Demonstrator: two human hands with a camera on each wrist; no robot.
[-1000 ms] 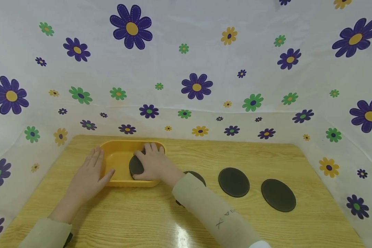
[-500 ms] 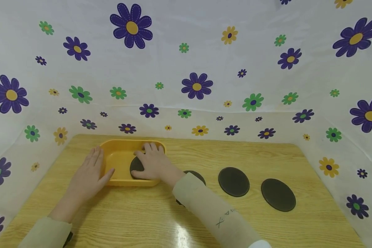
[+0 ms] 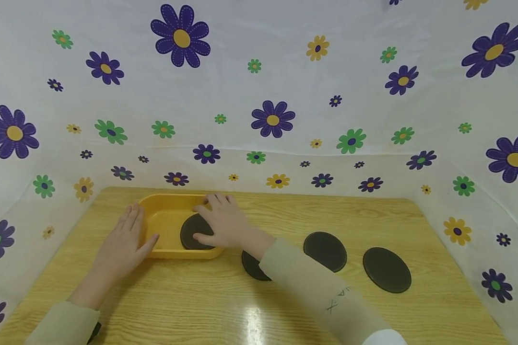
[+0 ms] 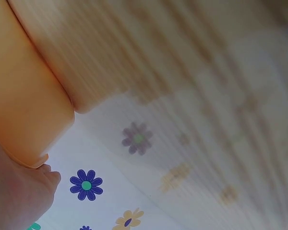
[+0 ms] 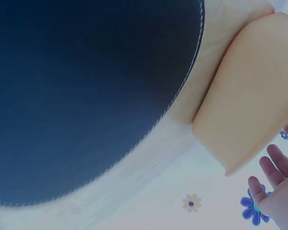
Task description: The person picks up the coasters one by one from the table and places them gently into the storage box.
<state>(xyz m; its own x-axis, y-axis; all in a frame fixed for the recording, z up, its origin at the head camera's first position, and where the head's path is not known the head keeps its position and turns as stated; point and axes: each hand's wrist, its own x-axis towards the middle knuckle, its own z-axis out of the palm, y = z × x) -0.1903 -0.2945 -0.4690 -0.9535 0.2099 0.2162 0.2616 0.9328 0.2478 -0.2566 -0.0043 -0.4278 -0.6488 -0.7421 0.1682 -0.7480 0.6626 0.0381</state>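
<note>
A yellow tray (image 3: 161, 225) stands at the back left of the table, its side wall (image 5: 249, 86) close up in the right wrist view. One round black coaster (image 3: 193, 232) lies inside at the right end, partly covered by my right hand (image 3: 225, 220). That hand hovers over the right rim with fingers spread and thumb extended, gripping nothing. Against the left side of the tray rests my left hand (image 3: 123, 242), fingers straight along the wall and thumb over the front rim. Under the right forearm a second coaster (image 3: 253, 266) is partly hidden; its stitched edge shows in the right wrist view.
Two more black coasters lie to the right, one beside the right sleeve (image 3: 325, 250) and a far-right coaster (image 3: 387, 270). A white flowered cloth (image 3: 233, 96) encloses the wooden table (image 3: 190, 302) at the back and sides.
My right hand has let go of the coaster in the tray and shifted right, uncovering more of it. The forearm now covers a different part of the coaster beneath. My left hand stays put.
</note>
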